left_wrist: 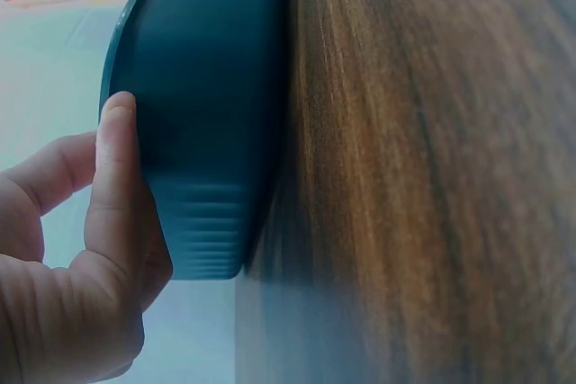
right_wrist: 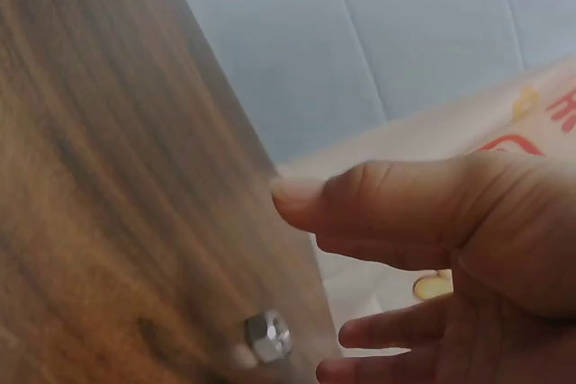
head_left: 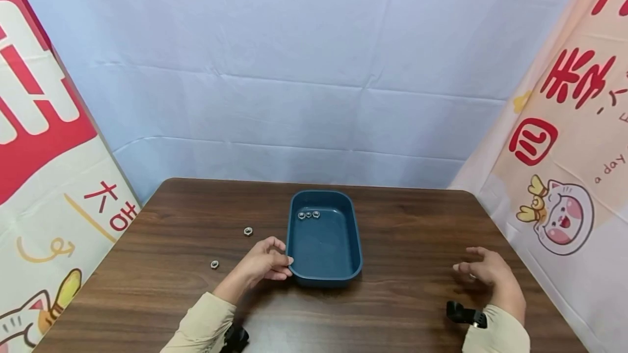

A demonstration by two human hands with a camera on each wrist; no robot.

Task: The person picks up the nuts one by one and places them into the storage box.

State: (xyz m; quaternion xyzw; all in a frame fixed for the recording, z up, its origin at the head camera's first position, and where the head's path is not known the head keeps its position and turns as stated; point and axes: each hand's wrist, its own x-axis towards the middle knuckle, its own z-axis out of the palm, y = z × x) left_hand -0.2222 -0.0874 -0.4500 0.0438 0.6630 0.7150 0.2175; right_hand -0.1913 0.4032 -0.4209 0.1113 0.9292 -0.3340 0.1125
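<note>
A dark blue plastic tray (head_left: 325,274) stands upright on the table, with three metal nuts (head_left: 308,215) inside near its far left. My left hand (head_left: 265,262) pinches the tray's left rim, the thumb on the edge and the fingers against the outer wall; the left wrist view shows the thumb (left_wrist: 117,146) at the rim. On the right side, my right hand (head_left: 485,268) hovers with parted, relaxed fingers, holding nothing. Close to its fingertips a hex nut (right_wrist: 268,337) lies on the wood, mostly hidden by the hand in the head view.
Left of the tray, one nut (head_left: 248,231) lies farther back and another nut (head_left: 214,265) nearer the front. The brown wooden table (head_left: 402,233) ends at a pale cloth backdrop (head_left: 294,97). Printed cloths hang on both sides.
</note>
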